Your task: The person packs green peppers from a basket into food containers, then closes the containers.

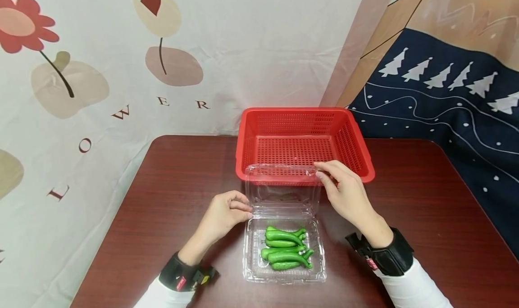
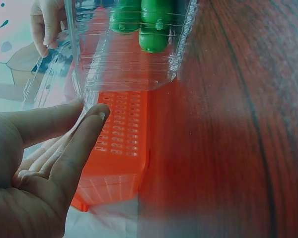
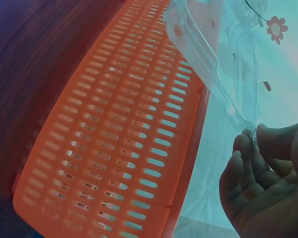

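A clear plastic clamshell box lies on the table with its lid raised. Several long green peppers lie in its base; the left wrist view shows some pepper ends through the box wall. At the hinge's left end, my left hand pinches the plastic edge between thumb and fingers. My right hand holds the lid's upper right corner, and the right wrist view shows thumb and fingertips meeting on that lid corner.
Behind the box stands a red perforated plastic basket, its front rim seen through the raised lid. The dark red wooden table extends to both sides. A flower-patterned cloth and a navy cloth with trees hang behind.
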Available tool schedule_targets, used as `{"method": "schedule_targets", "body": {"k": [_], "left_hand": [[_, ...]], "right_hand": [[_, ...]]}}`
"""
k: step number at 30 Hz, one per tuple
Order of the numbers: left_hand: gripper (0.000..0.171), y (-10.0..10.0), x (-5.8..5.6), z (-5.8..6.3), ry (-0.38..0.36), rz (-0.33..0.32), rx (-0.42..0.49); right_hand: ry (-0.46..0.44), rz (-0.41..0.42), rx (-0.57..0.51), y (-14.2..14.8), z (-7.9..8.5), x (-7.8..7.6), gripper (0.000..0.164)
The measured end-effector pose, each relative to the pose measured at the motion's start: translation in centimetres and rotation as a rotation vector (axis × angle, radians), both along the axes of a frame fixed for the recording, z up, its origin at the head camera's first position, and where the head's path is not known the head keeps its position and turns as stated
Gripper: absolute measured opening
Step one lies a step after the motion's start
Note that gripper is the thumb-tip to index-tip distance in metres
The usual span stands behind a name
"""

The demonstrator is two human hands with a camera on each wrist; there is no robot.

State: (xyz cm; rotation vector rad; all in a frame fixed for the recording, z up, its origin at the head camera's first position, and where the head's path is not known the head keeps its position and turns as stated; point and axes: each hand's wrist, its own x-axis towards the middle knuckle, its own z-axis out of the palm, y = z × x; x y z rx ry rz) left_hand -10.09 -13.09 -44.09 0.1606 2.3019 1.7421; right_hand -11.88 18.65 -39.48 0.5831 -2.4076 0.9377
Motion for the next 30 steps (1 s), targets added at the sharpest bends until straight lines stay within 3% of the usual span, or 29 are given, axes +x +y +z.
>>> {"method": "schedule_targets", "body": {"k": [10,24,27,30], "left_hand": [[0.030,0.2,0.4,0.0,0.013,-0.009,-0.023],[0.024,1.0,0.6,-0.3,0.030,0.024,0.017],[0.022,1.0,0.7,-0.3,0.042,0.026,0.019],[0.021,1.1,0.7,-0.3,0.055,0.032,0.016]], "right_hand": [[-0.001,0.006,-0.018,0.7,0.2,0.4,0.032],[0.056,0.094,-0.011,1.7,0.7,2.0,0.041],[0.060,0.124,-0.015,2.0,0.8,2.5,0.024],[0.086,0.158,-0.032,2.3,0.7,3.0,0.037]]}}
